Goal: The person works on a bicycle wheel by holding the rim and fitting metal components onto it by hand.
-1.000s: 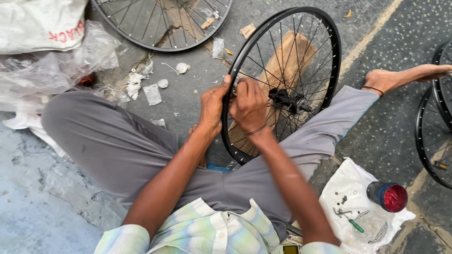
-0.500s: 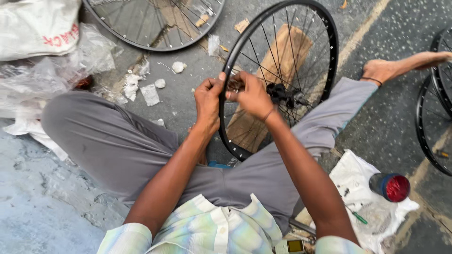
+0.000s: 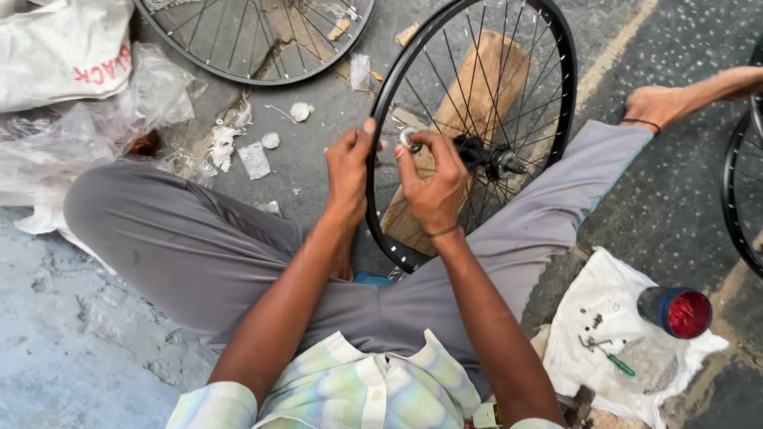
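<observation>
A black bicycle wheel point(image 3: 556, 71) with thin spokes stands upright between my legs, its hub point(image 3: 485, 157) at the centre. My left hand point(image 3: 348, 171) grips the wheel's rim on its left side, thumb up. My right hand point(image 3: 433, 184) is inside the rim, pinching a small round silvery tool point(image 3: 410, 140) against the spokes close to the rim. I sit on the ground in grey trousers, my right foot point(image 3: 664, 103) stretched out past the wheel.
A wooden plank point(image 3: 485, 87) lies under the wheel. A second wheel point(image 3: 246, 40) lies flat at the top, a third point(image 3: 743, 191) at the right edge. A white cloth point(image 3: 592, 357) holds small parts, a green-handled tool point(image 3: 618, 364) and a red-capped can point(image 3: 675, 311). Plastic bags point(image 3: 71, 119) lie left.
Both hands slid down along the rim's left side. The right hand now pinches the silvery tool at the spokes, and the view shifted slightly.
</observation>
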